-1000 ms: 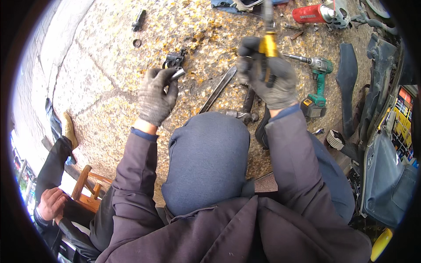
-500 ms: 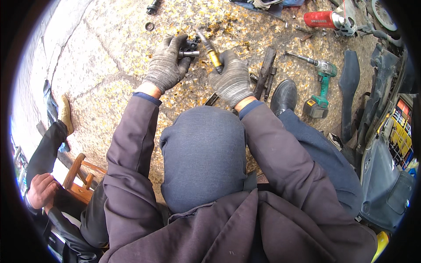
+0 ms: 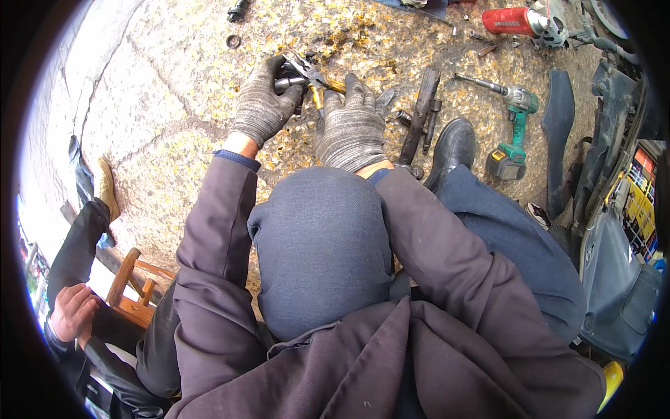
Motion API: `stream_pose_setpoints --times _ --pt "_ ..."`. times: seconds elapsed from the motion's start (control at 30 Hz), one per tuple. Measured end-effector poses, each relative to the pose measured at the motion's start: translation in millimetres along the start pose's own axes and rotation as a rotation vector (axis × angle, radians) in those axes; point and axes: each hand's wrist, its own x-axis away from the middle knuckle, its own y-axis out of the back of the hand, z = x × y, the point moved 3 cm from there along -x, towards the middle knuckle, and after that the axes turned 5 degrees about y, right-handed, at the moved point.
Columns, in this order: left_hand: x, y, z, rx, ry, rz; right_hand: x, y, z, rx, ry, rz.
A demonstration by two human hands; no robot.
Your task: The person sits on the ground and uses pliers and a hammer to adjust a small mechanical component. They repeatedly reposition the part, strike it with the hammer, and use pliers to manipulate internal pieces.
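Note:
My left hand [image 3: 264, 105], in a grey knit glove, closes around a dark metal part with a shiny cylinder [image 3: 288, 84] sticking out. My right hand [image 3: 354, 127], gloved alike, grips yellow-handled pliers [image 3: 305, 68]. The handles are spread, and the metal jaws reach over the part beside my left fingertips. Whether the jaws touch it I cannot tell. Part of the dark piece is hidden by my left fingers and the pliers.
Right of my hands lie a long dark metal piece [image 3: 421, 112], a green cordless impact wrench [image 3: 518, 129] and a red can [image 3: 506, 21]. A small black ring [image 3: 233, 42] lies on the stained ground. A seated person's hands [image 3: 74, 311] show at left near a wooden stool [image 3: 132, 307].
The pliers have swung from pointing up and away to lying across toward my left hand, and their handles have spread. My right hand has shifted slightly left.

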Motion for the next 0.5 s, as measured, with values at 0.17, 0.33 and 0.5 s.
stream_pose_setpoints --times 0.17,0.33,0.5 --pt "1.7 -5.1 6.6 0.046 0.009 -0.051 -0.4 9.1 5.8 0.036 0.058 0.079" --pt "6.8 -5.3 12.7 0.151 0.01 -0.187 -1.6 13.8 5.8 0.094 0.08 0.169" --pt "13.6 -7.5 13.9 0.112 0.031 -0.28 -3.0 15.5 7.5 0.132 0.099 0.175"
